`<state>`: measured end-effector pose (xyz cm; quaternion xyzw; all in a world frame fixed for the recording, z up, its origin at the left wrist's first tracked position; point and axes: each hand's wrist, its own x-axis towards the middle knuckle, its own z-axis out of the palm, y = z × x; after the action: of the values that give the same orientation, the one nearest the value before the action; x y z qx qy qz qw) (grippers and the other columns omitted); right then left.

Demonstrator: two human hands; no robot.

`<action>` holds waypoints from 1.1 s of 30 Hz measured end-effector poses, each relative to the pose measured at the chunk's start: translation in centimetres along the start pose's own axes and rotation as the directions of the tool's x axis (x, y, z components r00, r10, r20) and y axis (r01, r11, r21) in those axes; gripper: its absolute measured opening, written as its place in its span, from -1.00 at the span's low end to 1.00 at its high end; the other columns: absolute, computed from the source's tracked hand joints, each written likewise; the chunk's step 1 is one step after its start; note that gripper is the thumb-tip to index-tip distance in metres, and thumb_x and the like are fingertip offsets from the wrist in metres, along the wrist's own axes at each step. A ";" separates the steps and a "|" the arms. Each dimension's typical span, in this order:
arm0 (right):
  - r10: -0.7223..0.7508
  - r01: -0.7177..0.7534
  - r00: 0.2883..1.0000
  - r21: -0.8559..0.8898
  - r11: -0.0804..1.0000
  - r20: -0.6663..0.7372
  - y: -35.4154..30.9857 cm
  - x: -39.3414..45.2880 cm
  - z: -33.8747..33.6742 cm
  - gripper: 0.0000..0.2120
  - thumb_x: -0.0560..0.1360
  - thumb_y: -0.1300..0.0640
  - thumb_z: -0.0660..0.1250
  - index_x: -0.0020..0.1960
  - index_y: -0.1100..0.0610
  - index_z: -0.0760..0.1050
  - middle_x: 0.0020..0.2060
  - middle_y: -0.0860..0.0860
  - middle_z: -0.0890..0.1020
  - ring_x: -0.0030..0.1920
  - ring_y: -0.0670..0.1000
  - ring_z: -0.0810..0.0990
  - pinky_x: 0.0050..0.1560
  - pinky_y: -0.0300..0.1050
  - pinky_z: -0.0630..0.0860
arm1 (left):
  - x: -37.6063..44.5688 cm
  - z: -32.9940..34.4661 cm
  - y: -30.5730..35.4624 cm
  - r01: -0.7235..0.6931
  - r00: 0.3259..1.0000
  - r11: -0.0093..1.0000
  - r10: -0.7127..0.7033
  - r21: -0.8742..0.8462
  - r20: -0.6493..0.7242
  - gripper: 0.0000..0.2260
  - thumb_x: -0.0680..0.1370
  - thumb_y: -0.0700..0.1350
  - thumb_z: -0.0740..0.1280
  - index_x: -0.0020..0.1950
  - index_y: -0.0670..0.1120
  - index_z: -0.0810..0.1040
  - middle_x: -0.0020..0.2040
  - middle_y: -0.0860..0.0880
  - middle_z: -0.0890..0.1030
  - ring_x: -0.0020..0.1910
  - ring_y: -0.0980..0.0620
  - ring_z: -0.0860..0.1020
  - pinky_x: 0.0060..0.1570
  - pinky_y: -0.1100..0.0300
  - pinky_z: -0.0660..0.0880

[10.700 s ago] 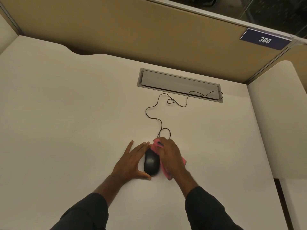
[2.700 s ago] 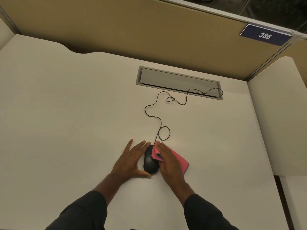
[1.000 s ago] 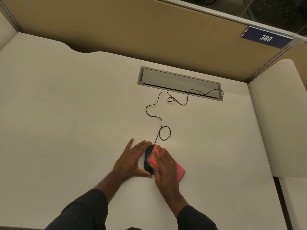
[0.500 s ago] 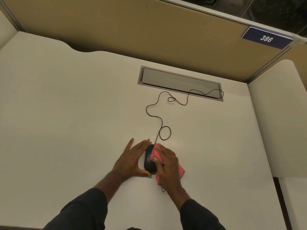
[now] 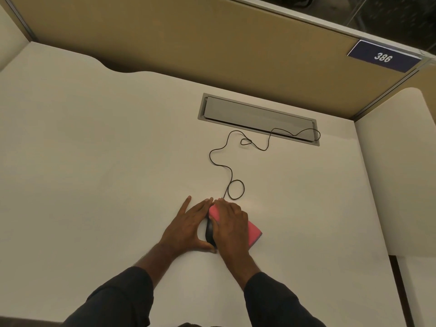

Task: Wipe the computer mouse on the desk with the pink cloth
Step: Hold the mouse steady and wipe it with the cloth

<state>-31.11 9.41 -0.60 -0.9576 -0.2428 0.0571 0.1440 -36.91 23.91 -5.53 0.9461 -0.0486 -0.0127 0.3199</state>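
A black computer mouse lies on the white desk, mostly covered; only a dark strip of its left side shows. The pink cloth is draped over the mouse. My right hand lies flat on the cloth and presses it onto the mouse. My left hand rests flat on the desk against the mouse's left side, fingers straight and thumb at the mouse's near end. The mouse's black cable runs away from me across the desk.
The cable loops toward a grey metal cable hatch set into the desk. A tan partition stands behind, with a blue sign reading 386. A second white desk panel adjoins on the right.
My right hand has slid forward and left with the cloth, now covering most of the mouse. My left hand has stayed in place beside the mouse.
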 end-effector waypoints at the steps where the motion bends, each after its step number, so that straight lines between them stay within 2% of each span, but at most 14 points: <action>1: 0.008 -0.007 1.000 0.032 0.999 -0.011 0.0 -0.1 0.0 -0.53 0.44 -0.01 0.43 0.30 0.08 0.45 0.21 0.05 0.59 0.16 0.10 0.57 0.13 0.03 0.49 | 0.0 0.0 0.0 0.004 1.000 1.000 -0.004 -0.003 -0.008 0.12 0.26 0.58 0.35 0.62 -0.04 0.13 0.59 0.07 0.17 0.57 0.28 0.00 0.57 0.01 -0.20; 3: -0.009 0.010 1.000 0.052 0.999 -0.020 0.1 -0.4 0.1 -0.47 0.41 -0.01 0.48 0.32 0.12 0.46 0.23 0.09 0.59 0.19 0.14 0.57 0.15 0.07 0.49 | -0.1 0.0 0.0 0.009 1.000 1.000 -0.009 0.000 -0.004 0.11 0.26 0.58 0.35 0.61 -0.03 0.13 0.58 0.08 0.16 0.57 0.29 -0.02 0.57 0.02 -0.21; 6: -0.060 0.060 0.998 -0.012 0.998 -0.033 0.5 -0.6 0.0 -0.33 0.29 -0.03 0.57 0.32 0.17 0.46 0.21 0.11 0.61 0.17 0.16 0.61 0.11 0.08 0.53 | -0.1 0.0 0.1 0.009 1.000 1.000 -0.009 0.007 0.012 0.11 0.28 0.57 0.34 0.62 -0.02 0.08 0.59 0.06 0.16 0.58 0.23 0.03 0.57 -0.02 -0.17; 10: -0.116 0.117 0.993 -0.115 0.986 0.014 0.4 -1.3 0.1 -0.09 0.09 -0.13 0.66 0.32 0.15 0.41 0.22 0.10 0.60 0.17 0.15 0.61 0.09 0.08 0.56 | -0.2 -0.1 0.1 -0.002 1.000 1.000 0.002 -0.002 0.005 0.10 0.31 0.57 0.31 0.63 0.07 -0.10 0.59 0.04 0.16 0.58 0.22 0.03 0.56 -0.05 -0.15; 13: -0.180 0.182 0.983 -0.157 0.971 0.029 0.7 -2.3 0.4 -0.14 0.14 -0.13 0.64 0.33 0.15 0.44 0.24 0.10 0.60 0.20 0.15 0.60 0.12 0.09 0.56 | -0.1 -0.1 0.1 -0.011 1.000 1.000 0.011 0.003 0.009 0.08 0.33 0.57 0.28 0.63 0.07 -0.13 0.59 0.00 0.21 0.58 0.19 0.09 0.56 -0.08 -0.11; 16: -0.246 0.256 0.966 -0.172 0.951 0.078 1.6 -3.0 0.9 -0.11 0.07 -0.12 0.68 0.31 0.18 0.52 0.25 0.13 0.59 0.22 0.17 0.60 0.14 0.15 0.56 | 0.0 0.0 -0.1 -0.015 1.000 1.000 0.014 0.023 0.027 0.08 0.32 0.60 0.25 0.63 0.10 -0.13 0.59 0.04 0.17 0.58 0.19 0.07 0.56 -0.12 -0.09; 19: -0.321 0.331 0.942 -0.136 0.934 0.095 2.7 -3.5 0.7 -0.11 0.13 -0.08 0.66 0.37 0.15 0.44 0.30 0.09 0.56 0.29 0.14 0.53 0.21 0.18 0.52 | 0.0 0.3 -0.3 -0.017 1.000 1.000 0.017 0.011 0.020 0.09 0.31 0.60 0.28 0.63 0.09 -0.07 0.60 0.05 0.19 0.59 0.18 0.08 0.56 -0.14 -0.07; 22: -0.437 0.440 0.898 -0.077 0.895 0.057 3.7 -3.9 0.9 -0.30 0.35 0.07 0.52 0.42 0.10 0.35 0.35 0.03 0.50 0.40 0.05 0.36 0.36 0.14 0.37 | 0.0 0.4 -0.4 -0.019 1.000 1.000 0.019 -0.010 -0.004 0.10 0.30 0.59 0.30 0.64 0.06 -0.04 0.59 0.06 0.22 0.58 0.18 0.12 0.57 -0.14 -0.05; 25: -0.513 0.519 0.854 -0.087 0.850 0.082 4.6 -4.5 1.6 -0.36 0.41 0.16 0.41 0.45 0.10 0.31 0.43 0.02 0.40 0.48 0.05 0.22 0.50 0.09 0.07 | 0.1 0.5 -0.5 -0.028 0.999 0.999 0.028 -0.015 -0.023 0.07 0.34 0.55 0.32 0.63 -0.02 0.05 0.58 0.04 0.25 0.57 0.18 0.15 0.57 -0.12 -0.04; 28: -0.541 0.548 0.836 -0.079 0.833 0.093 5.1 -4.9 2.1 -0.22 0.39 0.18 0.44 0.51 0.08 0.14 0.52 -0.01 0.14 0.55 0.03 0.03 0.53 0.02 -0.18 | 0.1 0.6 -0.7 -0.037 0.999 0.999 0.036 -0.003 -0.021 0.08 0.35 0.56 0.30 0.64 0.01 -0.05 0.58 0.02 0.25 0.57 0.17 0.15 0.57 -0.12 -0.05; 30: -0.548 0.556 0.830 -0.077 0.827 0.109 5.3 -5.0 2.3 -0.09 0.34 0.16 0.52 0.53 0.08 0.06 0.54 -0.02 0.03 0.56 0.02 -0.05 0.53 0.02 -0.22 | 0.1 0.7 -0.8 -0.037 0.999 0.999 0.037 0.005 -0.006 0.09 0.35 0.56 0.29 0.64 -0.01 -0.04 0.59 0.04 0.22 0.57 0.15 0.15 0.56 -0.15 -0.03; 33: -0.548 0.567 0.820 -0.107 0.817 0.166 5.7 -5.3 2.5 0.07 0.29 0.13 0.56 0.58 0.08 -0.06 0.56 -0.01 -0.04 0.57 0.04 -0.11 0.53 0.05 -0.23 | 0.1 0.8 -1.0 -0.024 0.999 1.000 0.023 0.018 0.027 0.10 0.34 0.59 0.26 0.64 -0.02 -0.04 0.59 0.06 0.15 0.59 0.18 0.08 0.58 -0.08 -0.12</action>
<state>-33.66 2.70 -4.53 -0.8468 -0.5250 0.0549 0.0655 -36.80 24.21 -6.77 0.9480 -0.0641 -0.0210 0.3110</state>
